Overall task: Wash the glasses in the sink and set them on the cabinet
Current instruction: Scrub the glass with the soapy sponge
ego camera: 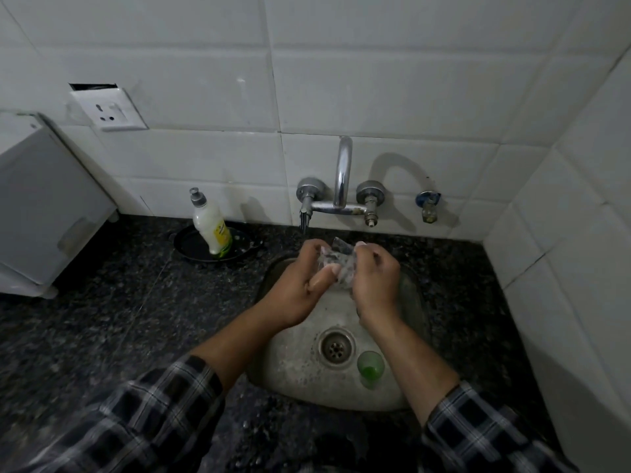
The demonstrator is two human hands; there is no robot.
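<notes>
A clear glass is held between both hands over the back of the steel sink. My left hand grips it from the left, with its thumb pressed on the glass. From the right, my right hand wraps around it. Most of the glass is hidden by fingers. The chrome tap rises from the wall just behind the hands; I cannot tell whether water is running. A small green glass stands upright in the sink, right of the drain.
A dish soap bottle stands in a black pan on the dark granite counter, left of the sink. A grey appliance sits at far left. White tiled walls close in behind and on the right.
</notes>
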